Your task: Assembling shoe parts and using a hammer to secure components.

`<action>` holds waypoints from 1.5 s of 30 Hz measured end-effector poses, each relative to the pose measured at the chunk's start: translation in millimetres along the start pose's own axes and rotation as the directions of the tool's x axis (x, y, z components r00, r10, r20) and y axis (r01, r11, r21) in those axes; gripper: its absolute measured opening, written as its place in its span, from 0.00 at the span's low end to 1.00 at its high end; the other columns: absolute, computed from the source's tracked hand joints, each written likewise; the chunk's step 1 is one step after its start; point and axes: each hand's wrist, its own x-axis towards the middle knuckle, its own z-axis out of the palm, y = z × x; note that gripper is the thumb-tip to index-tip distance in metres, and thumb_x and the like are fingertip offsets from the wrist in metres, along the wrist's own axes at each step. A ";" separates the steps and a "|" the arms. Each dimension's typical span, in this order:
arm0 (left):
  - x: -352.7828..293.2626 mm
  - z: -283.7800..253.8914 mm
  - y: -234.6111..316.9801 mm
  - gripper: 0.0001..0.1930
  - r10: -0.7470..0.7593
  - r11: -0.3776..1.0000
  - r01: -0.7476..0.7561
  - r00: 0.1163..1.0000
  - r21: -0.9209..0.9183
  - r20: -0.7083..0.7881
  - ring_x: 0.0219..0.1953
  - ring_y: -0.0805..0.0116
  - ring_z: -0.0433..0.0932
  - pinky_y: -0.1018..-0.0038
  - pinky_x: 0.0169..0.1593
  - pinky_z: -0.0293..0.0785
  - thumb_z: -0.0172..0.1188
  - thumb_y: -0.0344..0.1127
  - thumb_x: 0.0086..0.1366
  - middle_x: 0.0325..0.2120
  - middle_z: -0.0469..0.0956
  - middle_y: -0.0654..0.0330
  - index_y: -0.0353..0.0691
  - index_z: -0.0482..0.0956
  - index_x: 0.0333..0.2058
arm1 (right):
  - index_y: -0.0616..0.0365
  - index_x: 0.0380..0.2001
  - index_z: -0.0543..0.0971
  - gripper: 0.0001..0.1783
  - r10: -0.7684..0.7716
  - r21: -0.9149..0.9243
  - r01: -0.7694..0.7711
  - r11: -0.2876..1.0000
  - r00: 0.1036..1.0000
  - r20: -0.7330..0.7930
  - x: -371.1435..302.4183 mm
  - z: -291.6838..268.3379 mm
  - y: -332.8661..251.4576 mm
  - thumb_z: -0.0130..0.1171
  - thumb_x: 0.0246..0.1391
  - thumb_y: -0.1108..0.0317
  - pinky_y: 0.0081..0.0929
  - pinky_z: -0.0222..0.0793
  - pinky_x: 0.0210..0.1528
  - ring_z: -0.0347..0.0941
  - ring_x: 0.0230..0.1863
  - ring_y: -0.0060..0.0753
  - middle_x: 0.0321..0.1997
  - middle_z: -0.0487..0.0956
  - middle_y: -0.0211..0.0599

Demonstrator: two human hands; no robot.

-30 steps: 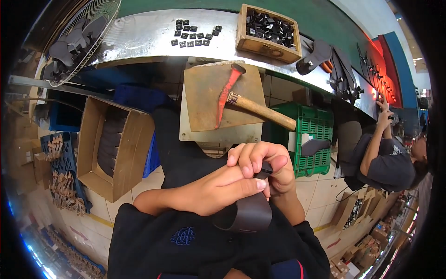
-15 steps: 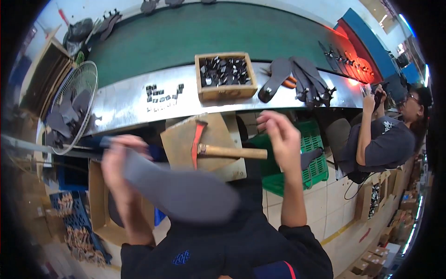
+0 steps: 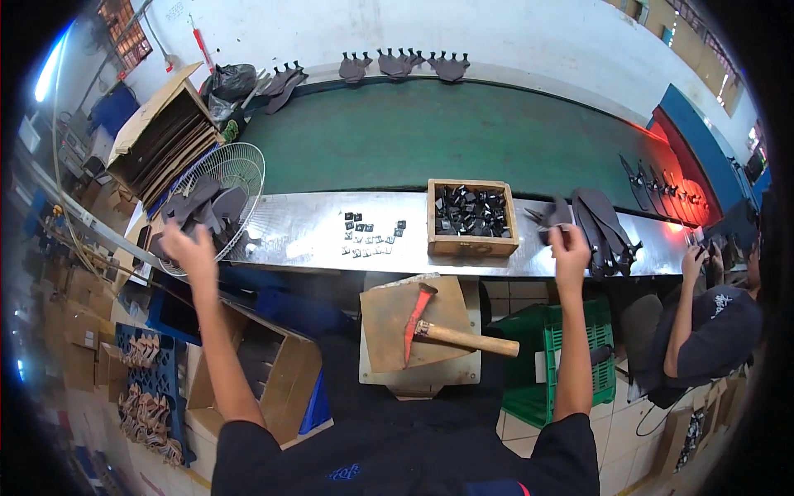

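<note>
My left hand is at the round white wire basket, its fingers apart and holding nothing. Several dark grey shoe soles lie piled in that basket. Over the metal worktop's right part, my right hand pinches the near end of a dark grey shoe sole. Pliers lie beside that sole, partly hidden. Right of my hand is a stack of soles with black pieces at their near ends. A red-headed hammer with a wooden handle rests on a brown board before me.
A wooden box of small black parts stands on the metal worktop, with small pieces in rows to its left. Beyond runs a green conveyor belt. Below right is a green crate; a co-worker sits further right.
My left hand has moved to the wire basket and let go of the shoe sole it held. My right hand has reached forward and taken hold of a sole on the worktop. The view has tilted up.
</note>
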 end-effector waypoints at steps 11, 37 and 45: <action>-145.4 -156.8 303.4 0.40 0.752 -0.021 -0.274 0.629 -0.961 -0.196 0.59 0.48 0.76 0.51 0.61 0.71 0.72 0.30 0.53 0.56 0.76 0.51 0.41 0.66 0.65 | 0.64 0.58 0.72 0.30 -0.505 0.622 0.086 0.778 0.676 0.537 -97.8 -37.6 -263.0 0.66 0.61 0.56 0.28 0.77 0.45 0.81 0.39 0.28 0.45 0.81 0.45; -152.8 18.7 293.1 0.11 0.541 0.670 -0.157 0.772 -0.725 0.333 0.44 0.50 0.79 0.62 0.50 0.74 0.65 0.32 0.63 0.39 0.81 0.50 0.35 0.82 0.43 | 0.62 0.38 0.78 0.08 0.454 0.263 -0.545 0.796 0.825 0.337 -205.6 -108.8 -94.1 0.59 0.64 0.68 0.16 0.53 0.14 0.60 0.12 0.12 0.17 0.69 0.23; -133.4 90.2 305.5 0.10 0.603 0.783 -0.269 0.548 -0.561 0.579 0.40 0.47 0.81 0.57 0.45 0.76 0.67 0.35 0.59 0.33 0.83 0.49 0.33 0.83 0.33 | 0.65 0.38 0.77 0.10 0.410 0.435 -0.559 0.706 0.823 0.393 -185.7 -72.0 -96.5 0.55 0.67 0.68 0.17 0.52 0.10 0.53 0.07 0.15 0.11 0.63 0.23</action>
